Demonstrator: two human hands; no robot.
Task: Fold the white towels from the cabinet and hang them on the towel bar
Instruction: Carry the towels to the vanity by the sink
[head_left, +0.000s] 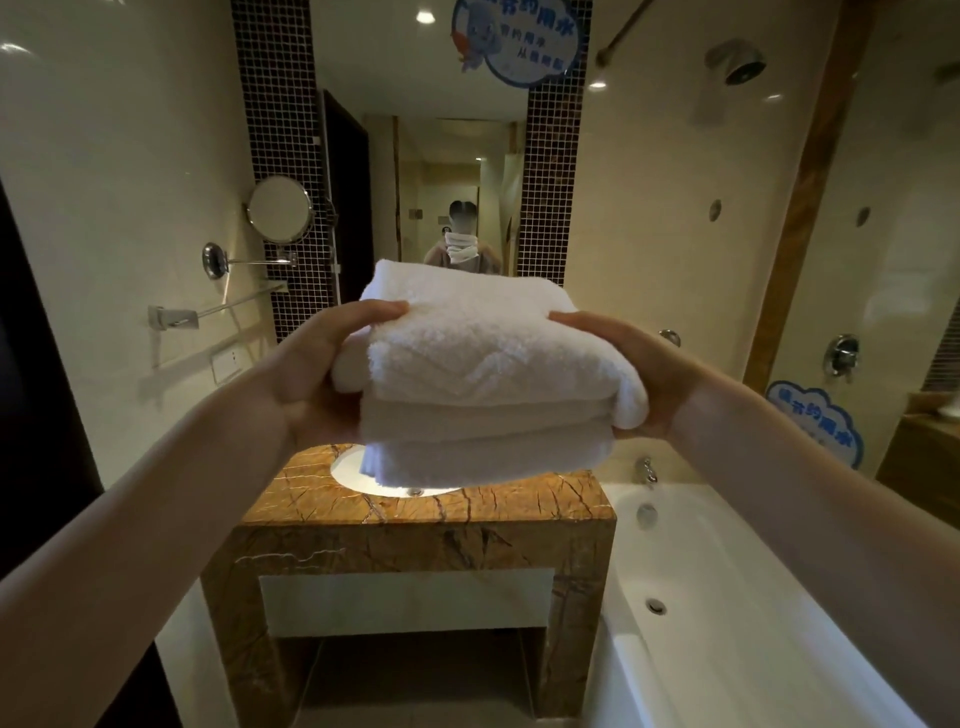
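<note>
Head cam: both hands up in front of the chest, holding a stack of folded white towels (483, 374) in the air between them. Left hand (322, 364) grips the stack's left end, thumb curled over the top towel, palm against the side; its fingers go underneath, out of view. Right hand (639, 374) mirrors that on the right end, thumb on top, rest of the hand wrapped round the edge. So both are clamped on the stack, with no slack visible. Three thick folded layers show at the near edge, the top one bulging over the two below. Stack sits above the marble vanity counter (426, 504), not touching it, and covers most of the white sink basin (358, 475). Towel bar (228, 304) is on the left wall, well apart from the towels, just below a round magnifying mirror (280, 209) on a swing arm. Wall mirror (441, 156) straight ahead reflects the person and the towels; a blue sticker (514, 36) sits on its top edge. Bathtub (727, 597) butts against the vanity's right side, with the tub faucet (647, 470) at its far end. Shower head (740, 62) is high on the right wall.
</note>
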